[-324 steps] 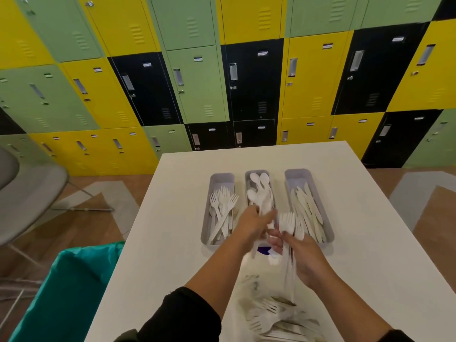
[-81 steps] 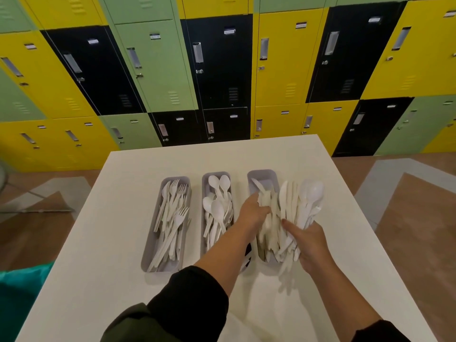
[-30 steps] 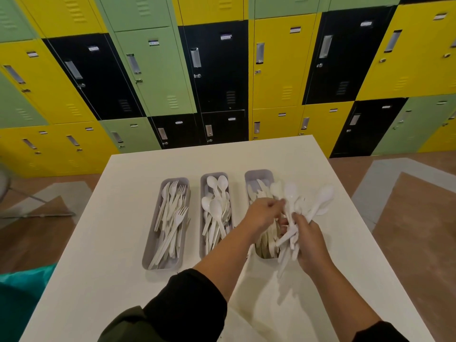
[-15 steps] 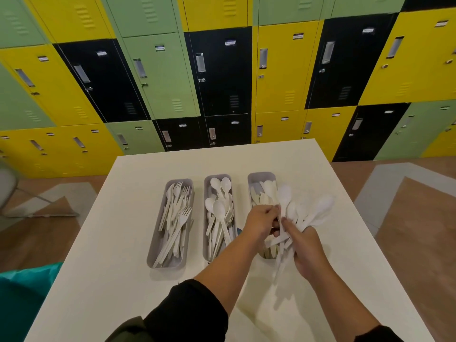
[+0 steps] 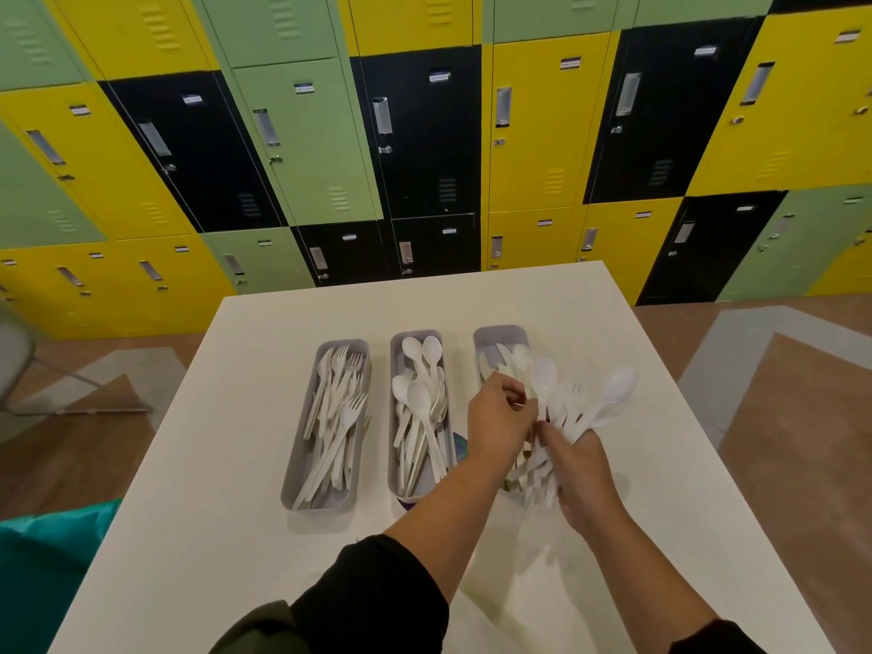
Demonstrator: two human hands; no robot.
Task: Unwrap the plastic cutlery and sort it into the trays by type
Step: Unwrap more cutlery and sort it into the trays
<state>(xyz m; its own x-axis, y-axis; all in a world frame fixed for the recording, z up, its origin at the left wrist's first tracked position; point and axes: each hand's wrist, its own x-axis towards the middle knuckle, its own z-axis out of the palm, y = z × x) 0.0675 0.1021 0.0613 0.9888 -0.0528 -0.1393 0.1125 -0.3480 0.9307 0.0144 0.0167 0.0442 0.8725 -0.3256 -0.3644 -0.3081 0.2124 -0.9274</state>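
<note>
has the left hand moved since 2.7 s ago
Yes. The left hand has drifted slightly right toward the held cutlery bundle, judged against the spoon tray.

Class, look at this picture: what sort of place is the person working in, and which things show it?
Probably a locker room or staff area: a wall of yellow, green and black lockers, a plain white table, and a folding chair at the left edge.

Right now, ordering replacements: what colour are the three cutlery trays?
Grey trays, seen in the head view.
</note>
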